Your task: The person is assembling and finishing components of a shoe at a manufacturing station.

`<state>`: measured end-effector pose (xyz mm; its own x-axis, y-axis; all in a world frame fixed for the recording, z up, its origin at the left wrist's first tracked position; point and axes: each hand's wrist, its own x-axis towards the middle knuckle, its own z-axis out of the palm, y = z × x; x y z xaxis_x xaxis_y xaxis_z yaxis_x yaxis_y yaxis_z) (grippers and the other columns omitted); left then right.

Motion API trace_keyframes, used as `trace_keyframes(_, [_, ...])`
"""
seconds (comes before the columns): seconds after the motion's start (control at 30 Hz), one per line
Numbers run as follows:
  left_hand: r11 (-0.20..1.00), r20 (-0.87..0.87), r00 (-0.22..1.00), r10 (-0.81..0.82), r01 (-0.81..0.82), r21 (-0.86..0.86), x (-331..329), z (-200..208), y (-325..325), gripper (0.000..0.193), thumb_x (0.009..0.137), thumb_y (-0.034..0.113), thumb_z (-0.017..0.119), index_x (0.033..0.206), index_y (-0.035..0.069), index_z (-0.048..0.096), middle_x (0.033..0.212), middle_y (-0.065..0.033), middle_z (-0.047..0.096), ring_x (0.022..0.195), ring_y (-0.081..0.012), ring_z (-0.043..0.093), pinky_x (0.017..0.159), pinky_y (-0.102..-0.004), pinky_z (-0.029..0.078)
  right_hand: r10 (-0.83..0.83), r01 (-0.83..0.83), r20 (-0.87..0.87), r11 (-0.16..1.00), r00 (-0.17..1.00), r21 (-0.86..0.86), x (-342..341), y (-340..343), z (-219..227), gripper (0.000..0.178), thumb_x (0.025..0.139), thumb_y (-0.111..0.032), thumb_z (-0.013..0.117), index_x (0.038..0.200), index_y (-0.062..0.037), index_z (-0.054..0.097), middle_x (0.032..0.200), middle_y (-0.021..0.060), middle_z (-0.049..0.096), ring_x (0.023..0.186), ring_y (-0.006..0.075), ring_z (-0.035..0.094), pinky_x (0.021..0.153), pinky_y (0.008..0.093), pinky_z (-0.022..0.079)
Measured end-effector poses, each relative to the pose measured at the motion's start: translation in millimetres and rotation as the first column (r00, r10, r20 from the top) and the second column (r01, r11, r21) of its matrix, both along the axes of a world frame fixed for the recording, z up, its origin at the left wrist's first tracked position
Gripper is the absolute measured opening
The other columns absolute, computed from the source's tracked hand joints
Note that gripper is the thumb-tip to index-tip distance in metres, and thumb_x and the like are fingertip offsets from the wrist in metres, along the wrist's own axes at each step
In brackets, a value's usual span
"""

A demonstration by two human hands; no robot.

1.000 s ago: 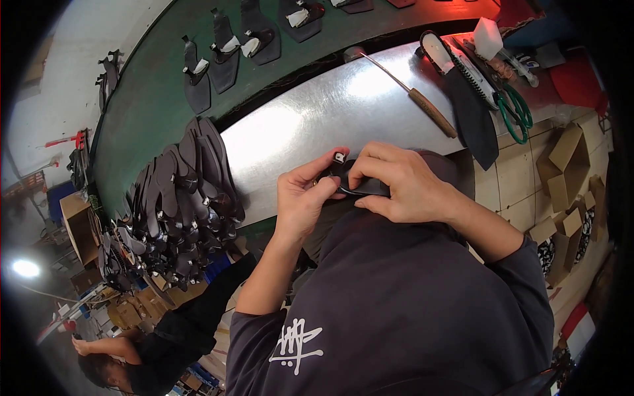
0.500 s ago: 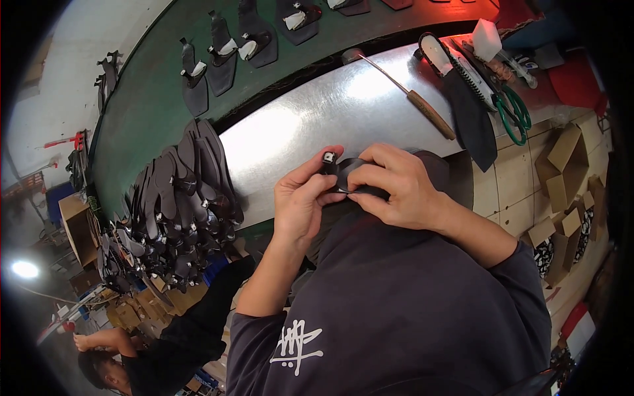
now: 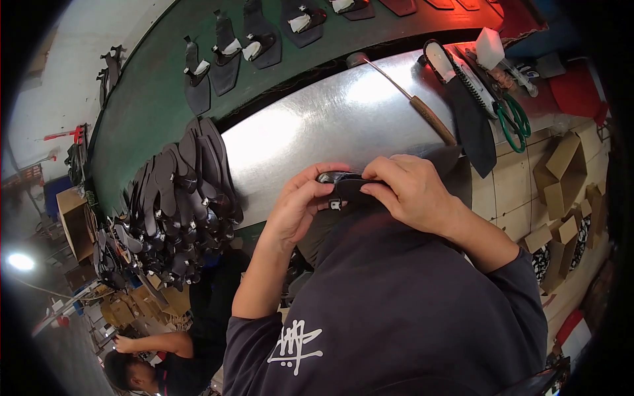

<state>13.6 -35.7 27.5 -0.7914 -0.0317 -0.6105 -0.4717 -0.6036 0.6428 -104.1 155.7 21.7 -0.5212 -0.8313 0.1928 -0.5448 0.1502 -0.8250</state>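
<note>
Close in front of my body, a dark sandal piece point(image 3: 350, 190) with a glossy strap is held between both hands over the near edge of the metal worktop. My left hand point(image 3: 297, 201) is closed round its strap end, thumb on top, with a small pale buckle-like part point(image 3: 335, 205) under the fingers. My right hand point(image 3: 413, 193) pinches the edge of the piece between thumb and fingertips. Beyond the right hand, a dark sole-shaped end point(image 3: 444, 158) sticks out; whether it joins the held piece is hidden.
A wooden-handled tool point(image 3: 430, 120) lies on the metal worktop point(image 3: 284, 142). Right of it are a black sole point(image 3: 472, 129), a brush and green-handled scissors point(image 3: 514, 122). Sandal pieces are heaped at left point(image 3: 175, 198); more line the green bench point(image 3: 152, 86). A co-worker point(image 3: 158, 360) sits lower left.
The sandal piece has been turned over: its pale buckle-like part went from above my left fingers to below them. Both hands sit slightly lower. The co-worker has shifted right and down in view.
</note>
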Motion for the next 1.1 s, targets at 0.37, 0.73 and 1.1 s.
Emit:
trace_keyframes(0.37, [0.965,0.031,0.999,-0.013,0.02,-0.262,0.1,-4.4,13.4,0.025,0.089,0.004,0.053,0.111,-0.002,0.064,0.095,-0.0075,0.068,0.081,-0.0106,0.065,0.066,-0.0249,0.058,-0.03,0.011,-0.127,0.99,0.992,-0.144,7.9,-3.3,-11.1,0.02,0.079,-0.007,0.07,0.081,-0.0057,0.05,0.065,0.0113,0.054,0.062,0.0317,0.057,0.058,0.0406,0.044])
trace_keyframes(0.73, [0.9,0.008,1.0,-0.012,0.015,-0.435,5.7,-10.8,26.0,0.012,0.092,0.01,0.061,0.097,0.0,0.067,0.083,-0.0017,0.065,0.069,-0.006,0.059,0.062,-0.0206,0.048,-0.038,0.043,0.102,0.998,0.994,-0.05,9.6,-1.6,-5.0,0.016,0.079,-0.007,0.071,0.086,-0.0031,0.058,0.071,0.0119,0.061,0.067,0.0312,0.062,0.059,0.0386,0.048])
trace_keyframes(1.1, [0.938,-0.048,0.997,0.064,-0.076,-0.338,4.9,-1.7,11.4,0.021,0.095,0.016,0.051,0.091,0.0,0.065,0.085,-0.0068,0.066,0.067,-0.0108,0.06,0.056,-0.0239,0.051,0.083,-0.134,0.368,0.984,0.926,0.117,-19.1,-16.8,7.4,0.017,0.079,-0.014,0.072,0.09,-0.0032,0.065,0.083,0.0147,0.067,0.075,0.0316,0.064,0.067,0.0397,0.049])
